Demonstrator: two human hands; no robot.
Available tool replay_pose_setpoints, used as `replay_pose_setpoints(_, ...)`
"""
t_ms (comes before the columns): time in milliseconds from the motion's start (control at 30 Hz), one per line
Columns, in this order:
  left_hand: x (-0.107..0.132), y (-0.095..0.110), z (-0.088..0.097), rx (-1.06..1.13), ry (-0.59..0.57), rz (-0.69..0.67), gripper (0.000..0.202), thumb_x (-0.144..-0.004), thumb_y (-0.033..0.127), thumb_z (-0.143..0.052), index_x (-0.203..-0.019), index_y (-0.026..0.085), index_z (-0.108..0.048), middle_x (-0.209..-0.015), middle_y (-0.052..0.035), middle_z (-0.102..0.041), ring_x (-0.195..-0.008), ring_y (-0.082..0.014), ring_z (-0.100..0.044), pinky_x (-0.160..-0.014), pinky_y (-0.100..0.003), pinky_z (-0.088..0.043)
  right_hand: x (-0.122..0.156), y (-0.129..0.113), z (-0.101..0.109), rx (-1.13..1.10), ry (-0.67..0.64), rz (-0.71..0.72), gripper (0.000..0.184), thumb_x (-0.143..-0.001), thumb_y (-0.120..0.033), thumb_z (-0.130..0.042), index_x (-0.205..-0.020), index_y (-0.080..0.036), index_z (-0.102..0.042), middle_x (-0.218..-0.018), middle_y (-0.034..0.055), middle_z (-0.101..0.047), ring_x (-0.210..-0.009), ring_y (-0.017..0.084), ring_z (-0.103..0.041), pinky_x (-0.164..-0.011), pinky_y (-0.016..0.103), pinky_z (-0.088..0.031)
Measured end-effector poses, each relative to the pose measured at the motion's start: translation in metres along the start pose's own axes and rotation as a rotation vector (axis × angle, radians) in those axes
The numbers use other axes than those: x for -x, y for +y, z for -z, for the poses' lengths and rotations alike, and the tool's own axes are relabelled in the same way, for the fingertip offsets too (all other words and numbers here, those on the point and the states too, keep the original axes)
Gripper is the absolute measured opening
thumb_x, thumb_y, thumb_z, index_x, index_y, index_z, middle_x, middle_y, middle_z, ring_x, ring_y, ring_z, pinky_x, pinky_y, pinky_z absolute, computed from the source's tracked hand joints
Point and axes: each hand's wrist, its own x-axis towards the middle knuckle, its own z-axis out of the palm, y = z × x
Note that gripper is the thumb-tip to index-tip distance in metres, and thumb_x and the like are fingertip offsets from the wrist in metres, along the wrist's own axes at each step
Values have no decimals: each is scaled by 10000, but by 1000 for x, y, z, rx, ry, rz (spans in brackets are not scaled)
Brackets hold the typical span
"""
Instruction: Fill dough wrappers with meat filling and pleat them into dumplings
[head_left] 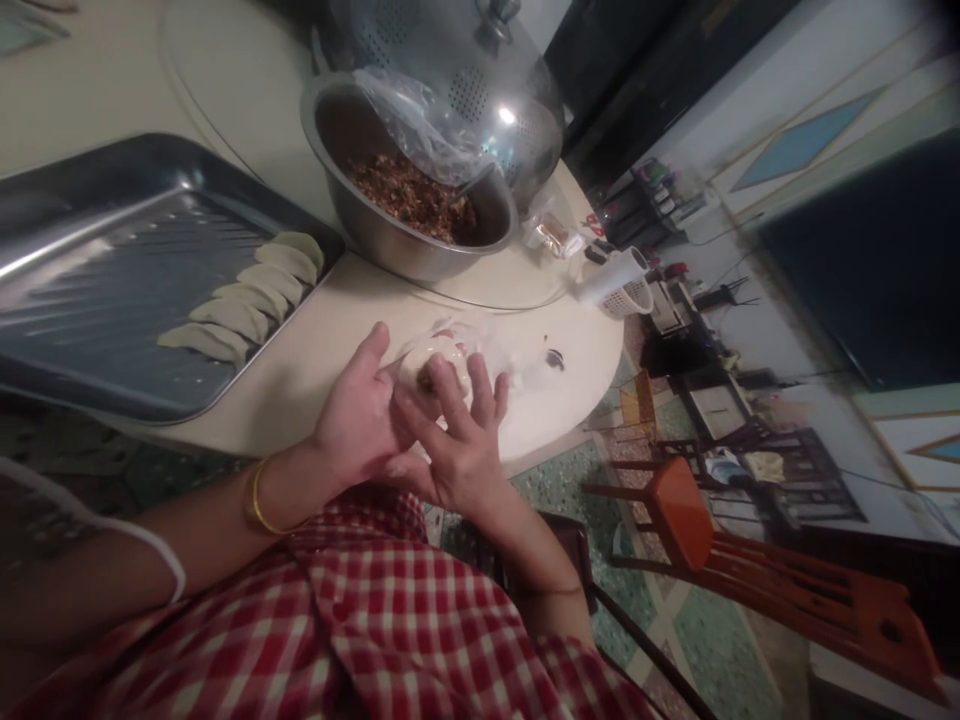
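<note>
My left hand (pixel 360 415) is palm up, thumb raised, with a round pale dumpling wrapper (pixel 414 364) resting on its fingers. A small dab of brown filling (pixel 426 379) shows in the middle of the wrapper. Over it reaches my right hand (pixel 469 445), fingers spread, the fingertips at the wrapper and filling; its thumb is close to my left palm. My left fingers are mostly hidden beneath the wrapper. To the left, several folded dumplings (pixel 259 292) lie in a row along the right side of a metal tray (pixel 161 408).
Beyond my hands stands a steel bowl (pixel 420 262) of minced filling (pixel 390 195), a plastic bag over its rim. A perforated metal dome (pixel 525 90) is behind it. White plastic (pixel 517 365) lies near my right fingers. An orange wooden chair (pixel 679 510) stands right of the table.
</note>
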Motion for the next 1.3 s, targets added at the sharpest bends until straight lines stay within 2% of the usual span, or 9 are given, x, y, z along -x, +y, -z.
replay_pose_setpoints(133,0,2,-1,-7,16,-57,687,-1023,541,-128,-1475,78,-356,-1228,-147,-687,-1169,-256,-636,-1103,-436,-403,8,0,5,-11,34,2,551,-859,-691,-488,-1229,-317,-652,-1387,38,-591,-1527,326,-187,-1241,560,-119)
replay_pose_setpoints(300,-1,-2,6,-3,2,-1,681,-997,602,-221,-1485,151,-374,-1263,-115,-677,-1209,-268,-615,-1126,-452,-376,1,-1,3,39,37,-49,619,-850,-667,-519,-1294,-247,-622,-1437,93,-549,-1536,347,-143,-1244,547,-93)
replay_pose_setpoints(467,0,0,8,-44,24,-75,684,-1003,588,-222,-1483,130,-386,-1273,-117,-674,-1196,-257,-620,-1129,-444,-368,9,0,2,-29,75,-1,471,-915,-578,-473,-1218,-272,-665,-1392,58,-587,-1539,305,-161,-1255,527,-83)
replay_pose_setpoints(567,0,3,9,-77,28,-100,688,-1005,580,-244,-1475,101,-396,-1199,-111,-709,-1141,-247,-645,-1129,-437,-357,24,5,8,-65,134,-22,444,-952,-532,-399,-1209,-285,-664,-1391,56,-584,-1528,288,-209,-1248,531,-144)
replay_pose_setpoints(667,-2,4,11,-85,16,-92,696,-995,591,-274,-1459,92,-417,-1146,-103,-730,-1149,-254,-639,-1132,-435,-341,36,9,11,-91,237,-129,430,-983,-426,-330,-1242,-276,-640,-1468,57,-509,-1512,288,-257,-1226,540,-215)
replay_pose_setpoints(767,-4,3,14,-85,-7,-53,712,-983,610,-288,-1466,99,-404,-1146,-98,-732,-1131,-249,-648,-1123,-420,-341,44,11,7,-80,291,-186,362,-940,-311,-439,-1244,-282,-633,-1528,40,-444,-1488,289,-306,-1204,538,-269)
replay_pose_setpoints(900,-3,0,10,-94,10,-15,703,-988,598,-292,-1485,106,-358,-1145,-83,-732,-1082,-219,-661,-1107,-383,-339,50,15,-2,-40,349,-193,388,-836,-186,-573,-1202,-296,-646,-1471,37,-502,-1437,261,-377,-1173,505,-329)
replay_pose_setpoints(1167,-3,-5,1,-123,122,-19,593,-980,557,-346,-1281,96,-567,-1067,-86,-761,-1009,-204,-689,-1061,-366,-400,52,23,-13,34,403,-216,347,-803,-208,-636,-1113,-359,-674,-1255,19,-594,-1257,217,-486,-1098,445,-398)
replay_pose_setpoints(1300,-1,-4,3,-146,105,44,572,-984,559,-346,-1255,115,-585,-1046,-77,-770,-960,-193,-707,-998,-346,-452,46,25,-18,94,437,-209,304,-820,-206,-616,-1084,-346,-672,-1188,41,-579,-1148,203,-524,-1017,405,-465)
